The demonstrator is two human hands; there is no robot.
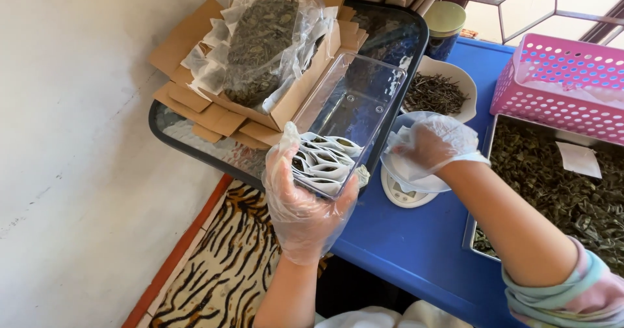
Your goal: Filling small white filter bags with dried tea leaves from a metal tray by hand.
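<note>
Two gloved hands at work over a blue table (pixel 416 250), seen from the head camera.

Left hand (pixel 305 201): in a thin clear plastic glove, closed around the near end of a clear plastic box (pixel 348 123), thumb up along the left wall, fingers under the bottom. Box held tilted, near end low, far end raised over the black glass tray (pixel 195 147). Inside the box, small filled tea bags (pixel 323 161), all gathered in the near part; far part of the box bare.

Right hand (pixel 432 143): also gloved, fingers bent and drawn together just right of the box, above a small white scale (pixel 403 195). Something thin and white under the fingers, maybe a bag or a paper, but hard to tell; cannot say for sure whether anything is pinched.

On the far left, on the glass tray, an open cardboard box (pixel 286 104) with a big clear bag of dried leaves (pixel 260 42) and loose empty tea bags (pixel 211 62) beside it. Just beyond the right hand, a white bowl (pixel 465 81) with dark dried leaves. Farther back, a round tin with a pale green lid (pixel 445 19). At far right, a pink perforated basket (pixel 562 84); near it, a metal tray (pixel 478 240) full of dried green leaves, with a white paper (pixel 580 159) on top.

Below the table at left, a striped tiger-pattern rug (pixel 224 269) beside a pale wall (pixel 84 139).
</note>
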